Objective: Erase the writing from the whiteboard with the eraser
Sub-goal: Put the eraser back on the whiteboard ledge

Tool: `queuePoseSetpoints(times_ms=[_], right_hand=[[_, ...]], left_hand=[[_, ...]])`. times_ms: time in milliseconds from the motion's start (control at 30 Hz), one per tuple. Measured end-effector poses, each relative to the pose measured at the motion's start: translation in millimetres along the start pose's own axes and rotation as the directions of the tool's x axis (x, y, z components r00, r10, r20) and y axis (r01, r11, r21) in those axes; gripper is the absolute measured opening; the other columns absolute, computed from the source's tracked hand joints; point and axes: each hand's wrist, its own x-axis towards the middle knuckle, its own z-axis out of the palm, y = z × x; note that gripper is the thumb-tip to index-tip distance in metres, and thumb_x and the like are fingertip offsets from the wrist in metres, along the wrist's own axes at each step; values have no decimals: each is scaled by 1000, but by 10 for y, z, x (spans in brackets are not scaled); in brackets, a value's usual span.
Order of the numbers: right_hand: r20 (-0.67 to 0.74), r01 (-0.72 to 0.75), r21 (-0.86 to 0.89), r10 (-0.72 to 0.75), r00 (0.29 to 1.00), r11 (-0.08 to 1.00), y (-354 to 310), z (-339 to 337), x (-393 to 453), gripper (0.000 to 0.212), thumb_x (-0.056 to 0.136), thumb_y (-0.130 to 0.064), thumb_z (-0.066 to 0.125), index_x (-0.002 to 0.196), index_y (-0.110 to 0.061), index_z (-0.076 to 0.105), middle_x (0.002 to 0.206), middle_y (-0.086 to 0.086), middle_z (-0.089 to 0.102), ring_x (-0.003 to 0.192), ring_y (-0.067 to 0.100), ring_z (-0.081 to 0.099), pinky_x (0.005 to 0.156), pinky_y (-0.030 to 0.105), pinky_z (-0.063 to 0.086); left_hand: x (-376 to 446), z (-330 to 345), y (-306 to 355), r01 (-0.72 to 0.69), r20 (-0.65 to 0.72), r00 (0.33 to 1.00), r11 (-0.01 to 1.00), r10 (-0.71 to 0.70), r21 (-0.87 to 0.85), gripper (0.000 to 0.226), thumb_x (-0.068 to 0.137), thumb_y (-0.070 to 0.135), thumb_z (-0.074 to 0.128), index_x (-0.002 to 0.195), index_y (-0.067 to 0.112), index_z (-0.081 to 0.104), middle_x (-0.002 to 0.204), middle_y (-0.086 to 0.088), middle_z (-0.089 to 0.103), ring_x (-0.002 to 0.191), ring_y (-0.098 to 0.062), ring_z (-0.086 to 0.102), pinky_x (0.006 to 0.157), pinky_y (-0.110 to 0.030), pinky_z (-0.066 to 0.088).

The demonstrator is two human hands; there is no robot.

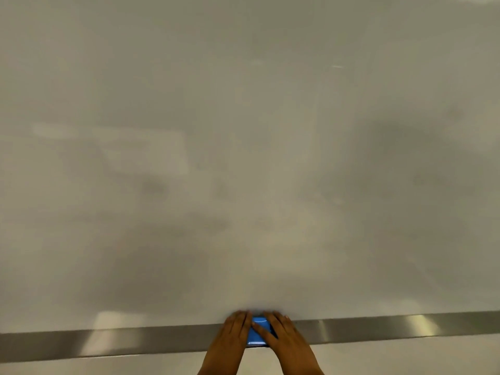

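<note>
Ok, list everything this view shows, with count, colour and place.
whiteboard: one, pale grey-white, fills most of the view; no clear writing visible, only faint smudges and reflections.
metal ledge: one, silver-grey, runs along the board's bottom edge.
eraser: one, blue, on the ledge at bottom centre, between both hands.
left hand: one, flat against the eraser's left side.
right hand: one, fingers lying over the eraser's right side.
</note>
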Motion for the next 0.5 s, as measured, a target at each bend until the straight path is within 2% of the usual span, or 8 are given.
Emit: queuePoseSetpoints(times_ms=[67,133,200,267,333,400,467,500], right_hand=[[14,-13,-22,13,1000,1000,-16,9,7,95,9,-50,91,101,-45,68,96,-14,73,88,6,69,69,15,55],[95,-25,-7,25,995,1000,-41,-38,21,96,22,-46,94,112,-44,62,110,-6,70,101,11,65,79,18,53],[102,-13,102,2,995,995,-1,31,34,91,67,-22,83,139,-41,31,149,5,34,137,22,30,108,29,33],[142,24,139,-44,989,990,47,135,24,90,88,-3,59,145,-41,1,157,-1,-5,143,23,-7,116,36,8],[115,15,151,-33,993,988,71,240,33,92,89,5,51,145,-38,-8,156,-1,-17,142,24,-16,116,36,0],[100,4,159,-20,995,987,71,325,25,91,89,9,47,145,-33,-11,154,3,-22,140,24,-20,116,34,-2],[69,-19,166,7,998,986,65,396,9,88,89,10,43,145,-29,-13,153,7,-25,138,24,-23,115,32,-4],[75,-46,169,33,997,985,55,419,5,86,90,8,43,145,-27,-13,152,7,-26,138,24,-23,115,32,-5]], left_hand=[[40,-45,13,29,-1,1000,998,-29,-61,43,45,35,86,82,15,75,79,6,74,79,-8,69,96,0,-3],[54,61,-33,35,-84,996,999,-35,-3,29,66,28,76,92,15,71,79,5,74,83,-10,68,90,-1,31],[84,95,-28,22,57,998,998,-19,-52,63,25,36,93,81,15,75,77,4,74,78,-8,70,67,-13,50],[78,134,-56,42,81,996,995,-34,-93,76,7,44,91,77,18,76,78,5,74,77,-5,70,64,-15,51],[64,85,-60,26,106,994,996,-16,-88,78,8,48,90,79,19,76,81,5,74,81,-5,69,68,-15,51],[5,137,-49,18,133,991,997,-9,-69,78,32,48,90,97,9,72,103,-6,72,108,-12,60,81,-12,46],[-35,169,-111,-10,-72,997,998,5,-63,78,83,41,59,137,-7,29,150,-21,24,139,-21,18,102,-7,21],[-56,172,-106,-3,-69,998,996,-3,-84,90,85,38,57,143,-4,3,155,-16,-5,142,-16,7,101,-6,22]])
